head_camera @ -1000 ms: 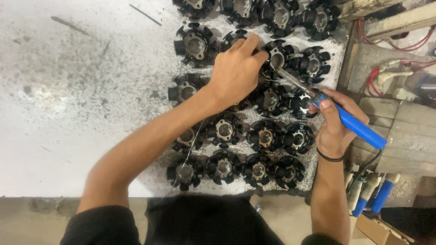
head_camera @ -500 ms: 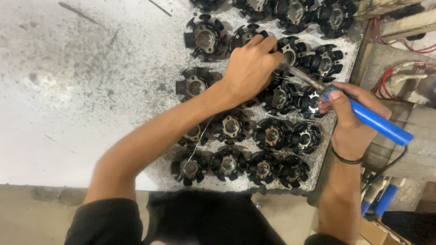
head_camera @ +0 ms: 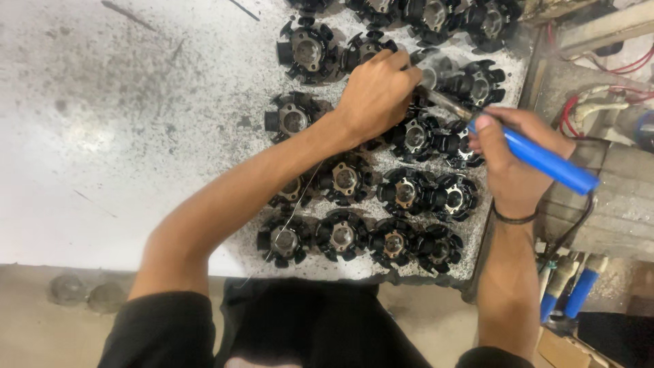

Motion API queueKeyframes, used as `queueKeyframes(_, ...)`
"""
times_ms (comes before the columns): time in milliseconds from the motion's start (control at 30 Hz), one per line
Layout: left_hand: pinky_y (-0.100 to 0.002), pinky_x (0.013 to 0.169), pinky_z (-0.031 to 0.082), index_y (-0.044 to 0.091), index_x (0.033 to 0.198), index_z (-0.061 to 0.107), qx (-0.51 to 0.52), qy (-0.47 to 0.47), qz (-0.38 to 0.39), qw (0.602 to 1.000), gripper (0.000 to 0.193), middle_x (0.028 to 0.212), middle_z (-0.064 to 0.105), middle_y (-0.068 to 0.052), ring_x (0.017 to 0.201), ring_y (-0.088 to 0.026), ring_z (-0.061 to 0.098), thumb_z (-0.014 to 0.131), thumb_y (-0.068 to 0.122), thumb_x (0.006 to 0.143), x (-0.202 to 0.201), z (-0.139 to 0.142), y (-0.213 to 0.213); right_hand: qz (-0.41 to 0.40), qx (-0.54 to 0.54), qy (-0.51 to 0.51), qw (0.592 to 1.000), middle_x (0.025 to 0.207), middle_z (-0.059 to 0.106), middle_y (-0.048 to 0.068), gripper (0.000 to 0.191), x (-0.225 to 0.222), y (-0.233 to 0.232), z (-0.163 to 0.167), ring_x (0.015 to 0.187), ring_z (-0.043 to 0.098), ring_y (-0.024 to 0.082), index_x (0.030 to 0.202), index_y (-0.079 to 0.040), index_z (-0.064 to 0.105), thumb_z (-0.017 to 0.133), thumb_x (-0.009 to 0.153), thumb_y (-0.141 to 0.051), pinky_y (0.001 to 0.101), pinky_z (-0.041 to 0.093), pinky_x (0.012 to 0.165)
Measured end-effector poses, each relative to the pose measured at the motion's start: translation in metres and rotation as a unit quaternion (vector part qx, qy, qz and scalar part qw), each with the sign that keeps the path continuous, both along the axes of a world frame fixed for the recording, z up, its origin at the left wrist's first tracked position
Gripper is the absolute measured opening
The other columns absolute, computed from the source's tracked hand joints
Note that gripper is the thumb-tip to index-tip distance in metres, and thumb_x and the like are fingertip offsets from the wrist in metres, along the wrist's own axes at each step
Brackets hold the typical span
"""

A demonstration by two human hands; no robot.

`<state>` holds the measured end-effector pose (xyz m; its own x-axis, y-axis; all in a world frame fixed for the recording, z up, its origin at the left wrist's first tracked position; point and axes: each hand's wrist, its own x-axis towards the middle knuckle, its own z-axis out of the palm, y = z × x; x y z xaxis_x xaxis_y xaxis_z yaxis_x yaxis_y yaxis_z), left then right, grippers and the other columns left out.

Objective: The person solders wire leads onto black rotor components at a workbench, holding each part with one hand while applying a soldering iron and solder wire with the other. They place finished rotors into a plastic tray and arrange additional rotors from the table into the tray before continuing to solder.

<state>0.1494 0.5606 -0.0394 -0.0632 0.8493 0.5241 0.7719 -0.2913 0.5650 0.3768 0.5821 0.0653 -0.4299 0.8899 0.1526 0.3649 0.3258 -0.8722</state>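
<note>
Several black star-shaped coil parts (head_camera: 344,180) with metal centres lie in rows on a white, speckled worktable (head_camera: 122,136). My left hand (head_camera: 375,95) reaches across them, fingers pinched near one part at the upper right; a thin wire (head_camera: 300,204) hangs below my forearm. My right hand (head_camera: 511,163) grips a blue-handled soldering iron (head_camera: 545,160). Its metal tip (head_camera: 443,102) points up-left and meets the part beside my left fingertips.
To the right of the table edge are red and white cables (head_camera: 593,102) and worn wooden boards (head_camera: 613,204). More blue-handled tools (head_camera: 572,293) stand low at the right. Further coil parts (head_camera: 436,13) fill the top edge.
The view has shifted a little, so the table and parts sit higher. Both hands stay on the same part, with the iron's tip still against it.
</note>
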Motion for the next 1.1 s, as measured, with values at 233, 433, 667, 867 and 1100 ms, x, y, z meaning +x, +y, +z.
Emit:
queueKeyframes(233,-0.039,0.052,0.055,-0.001,0.104,0.068,-0.065,-0.105,0.000,0.992,0.015,0.097,0.072,-0.018,0.070,-0.029,0.069,0.064,-0.004,0.089,-0.008,0.045,-0.028,-0.056,-0.063,0.217,0.972,0.093,0.072,0.016,0.022,0.034,-0.015,-0.011,0.073,0.071,0.021,0.115,0.007,0.071,0.076,0.108,-0.013,0.0301,0.059,0.065)
queueKeyframes(433,-0.039,0.054,0.056,0.001,0.103,0.070,-0.031,-0.005,0.010,0.999,0.025,0.099,0.064,-0.014,0.087,-0.031,0.067,0.066,-0.004,0.079,0.003,0.056,-0.082,-0.094,-0.016,0.170,0.981,0.101,0.071,0.019,0.031,0.068,-0.090,-0.051,0.077,0.071,0.023,0.112,0.013,0.070,0.079,0.101,-0.014,0.0311,0.060,0.069)
queueKeyframes(667,-0.040,0.059,0.057,0.003,0.096,0.073,-0.077,0.011,-0.021,0.997,0.023,0.101,0.060,-0.012,0.089,-0.030,0.068,0.068,-0.002,0.075,0.020,0.029,-0.090,-0.102,-0.048,0.150,0.982,0.097,0.070,0.018,0.034,0.076,-0.094,-0.055,0.076,0.071,0.023,0.112,0.015,0.071,0.079,0.100,-0.016,0.0293,0.060,0.071)
queueKeyframes(867,-0.041,0.058,0.057,0.002,0.095,0.074,-0.100,0.013,-0.049,0.994,0.021,0.096,0.060,-0.013,0.085,-0.030,0.067,0.071,0.000,0.075,0.024,0.021,-0.083,-0.085,-0.052,0.067,0.993,0.093,0.072,0.016,0.031,0.050,-0.092,-0.020,0.076,0.073,0.020,0.113,0.012,0.071,0.078,0.103,-0.016,0.0261,0.061,0.072)
queueKeyframes(1100,-0.042,0.060,0.059,-0.001,0.099,0.071,-0.090,0.007,-0.060,0.994,0.035,0.096,0.062,-0.015,0.087,-0.032,0.068,0.072,-0.002,0.064,0.029,0.020,-0.077,-0.063,-0.050,-0.049,0.995,0.093,0.073,0.018,0.022,0.027,-0.079,0.021,0.080,0.073,0.019,0.117,0.010,0.072,0.076,0.104,-0.008,0.0256,0.059,0.076)
